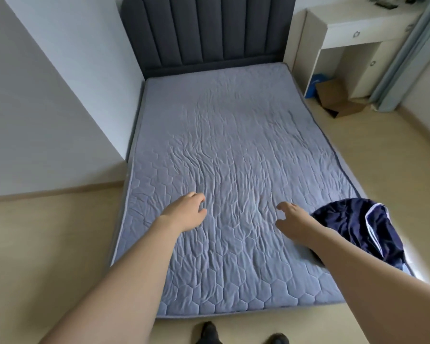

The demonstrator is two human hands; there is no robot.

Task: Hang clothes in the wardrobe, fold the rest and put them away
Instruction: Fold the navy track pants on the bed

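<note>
A dark navy garment (358, 227) with a white trim lies crumpled on the near right corner of the bed (233, 150), partly hanging over the edge. My right hand (296, 219) hovers just left of it with fingers loosely spread, holding nothing. My left hand (186, 212) reaches over the near left part of the grey quilted mattress, fingers loosely curled and empty. The wardrobe is not in view.
A dark padded headboard (209, 31) stands at the far end. A white desk (353, 33) is at the back right, with a cardboard box (338, 100) on the floor under it and a curtain (402, 53) beside it. A wall (47, 95) lies left. My shoes (209, 331) touch the bed's foot.
</note>
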